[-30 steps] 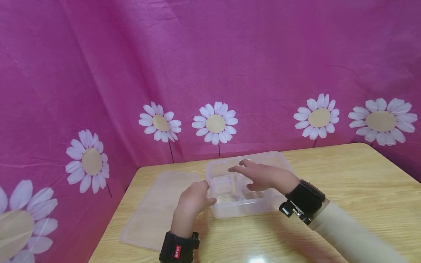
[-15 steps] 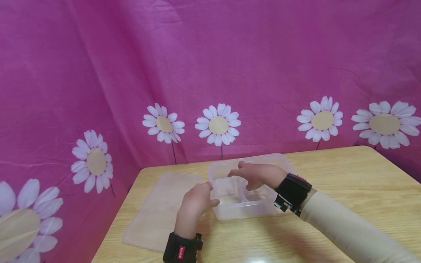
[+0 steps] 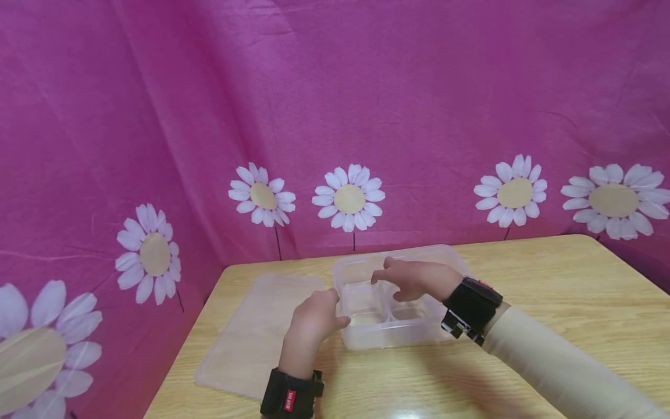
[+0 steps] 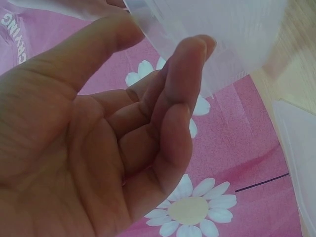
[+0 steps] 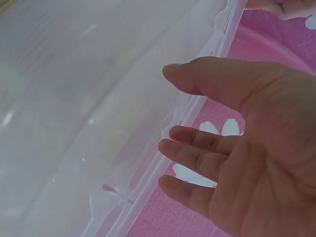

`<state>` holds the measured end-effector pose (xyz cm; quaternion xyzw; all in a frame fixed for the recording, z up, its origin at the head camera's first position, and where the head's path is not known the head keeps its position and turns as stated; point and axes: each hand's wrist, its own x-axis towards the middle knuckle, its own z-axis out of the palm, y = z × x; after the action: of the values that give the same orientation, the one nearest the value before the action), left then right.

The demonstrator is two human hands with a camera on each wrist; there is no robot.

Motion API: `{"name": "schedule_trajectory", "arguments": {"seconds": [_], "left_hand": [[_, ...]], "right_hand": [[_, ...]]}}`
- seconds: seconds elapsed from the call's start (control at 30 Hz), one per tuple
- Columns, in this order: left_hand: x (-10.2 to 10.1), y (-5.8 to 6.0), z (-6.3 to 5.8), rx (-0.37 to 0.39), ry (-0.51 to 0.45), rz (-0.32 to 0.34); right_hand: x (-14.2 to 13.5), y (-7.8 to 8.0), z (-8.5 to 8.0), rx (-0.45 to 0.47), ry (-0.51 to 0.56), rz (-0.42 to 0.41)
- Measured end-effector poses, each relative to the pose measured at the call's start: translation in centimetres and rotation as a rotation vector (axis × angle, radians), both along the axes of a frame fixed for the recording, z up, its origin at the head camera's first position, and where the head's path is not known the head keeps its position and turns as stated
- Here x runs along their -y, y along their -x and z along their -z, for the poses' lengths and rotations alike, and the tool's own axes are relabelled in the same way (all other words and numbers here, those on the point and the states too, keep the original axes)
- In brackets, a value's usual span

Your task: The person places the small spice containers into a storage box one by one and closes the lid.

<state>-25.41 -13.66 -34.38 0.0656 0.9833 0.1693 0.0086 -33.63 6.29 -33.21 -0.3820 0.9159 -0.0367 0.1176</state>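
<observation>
A translucent, shallow plastic box with several divided compartments sits toward the back of the table. My left hand is at the box's left side, thumb and loosely bent fingers spread apart near its edge. The left wrist view shows this hand with its thumb by the box's corner; whether it touches cannot be told. Over the compartments hovers my right hand, fingers spread and slightly bent. In the right wrist view that hand holds nothing beside the box's rim.
A translucent flat lid lies on the table left of the box. The wooden table extends to the right. A magenta curtain with printed daisies hangs behind and along the left side.
The view has turned slightly left. My right hand has shifted a little over the box, and the left hand stays at its left side. Box and lid keep their places.
</observation>
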Motion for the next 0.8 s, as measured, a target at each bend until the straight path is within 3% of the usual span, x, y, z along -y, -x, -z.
{"name": "schedule_trajectory", "arguments": {"seconds": [0.47,0.8], "left_hand": [[-0.02,-0.09,0.02,-0.008,-0.002,0.003],[0.03,-0.03,0.08,-0.01,-0.005,0.003]], "right_hand": [[-0.77,-0.49,0.28,-0.016,0.05,-0.054],[-0.79,-0.42,0.84,0.073,0.074,0.023]]}}
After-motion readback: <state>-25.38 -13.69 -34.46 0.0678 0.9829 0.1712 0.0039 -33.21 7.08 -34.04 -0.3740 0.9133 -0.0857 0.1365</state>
